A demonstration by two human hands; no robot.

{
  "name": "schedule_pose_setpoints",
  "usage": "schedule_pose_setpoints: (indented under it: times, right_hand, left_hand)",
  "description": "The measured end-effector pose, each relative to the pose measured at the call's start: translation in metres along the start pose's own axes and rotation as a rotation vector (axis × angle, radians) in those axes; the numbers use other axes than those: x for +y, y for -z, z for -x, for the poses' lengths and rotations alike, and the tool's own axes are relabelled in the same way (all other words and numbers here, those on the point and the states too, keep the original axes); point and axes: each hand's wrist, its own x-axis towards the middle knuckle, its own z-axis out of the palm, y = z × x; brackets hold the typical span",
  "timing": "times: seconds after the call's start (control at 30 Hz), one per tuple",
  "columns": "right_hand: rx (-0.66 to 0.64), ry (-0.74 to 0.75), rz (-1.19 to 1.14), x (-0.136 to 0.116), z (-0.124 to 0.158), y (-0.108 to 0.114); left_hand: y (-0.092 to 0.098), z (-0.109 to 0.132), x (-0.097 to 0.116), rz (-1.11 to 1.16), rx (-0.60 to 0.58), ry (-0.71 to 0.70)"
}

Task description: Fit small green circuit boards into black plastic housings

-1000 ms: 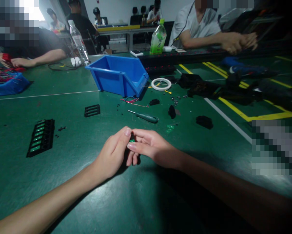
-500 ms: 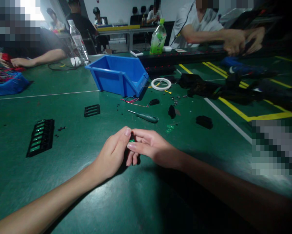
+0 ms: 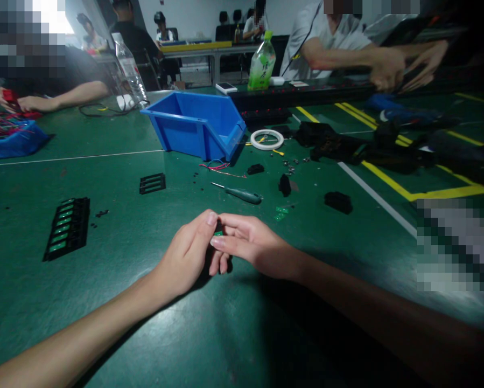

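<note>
My left hand [image 3: 193,245] and my right hand [image 3: 255,242] meet over the green table, fingers closed together on a small green circuit board [image 3: 218,234]. Only a sliver of the board shows between thumbs and fingers; some black shows beside it, its kind hidden. Just beyond my hands lies a screwdriver [image 3: 244,194] with a dark green handle. A few more small green boards [image 3: 281,213] lie to its right. At the left, a black frame [image 3: 67,228] holds several green boards in a row, with tiny black bits [image 3: 102,213] beside it.
A blue bin [image 3: 185,129] stands beyond the screwdriver, near thin wires [image 3: 217,167] and a white ring-shaped roll [image 3: 267,140]. Black parts [image 3: 338,202] and small screws [image 3: 292,166] lie to the right. A slotted black piece [image 3: 152,183] lies left. Co-workers sit across the table.
My hands stay in nearly the same place and hold. Across the table at right, a co-worker's hands have shifted slightly.
</note>
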Motion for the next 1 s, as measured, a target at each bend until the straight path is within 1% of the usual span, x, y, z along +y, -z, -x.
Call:
schedule_pose_setpoints:
  times: [1.0]
  right_hand:
    - [0.0, 0.002, 0.0, -0.002, 0.0005, -0.0013]
  left_hand:
    - [-0.0003, -0.0002, 0.0007, -0.013, 0.0, -0.014]
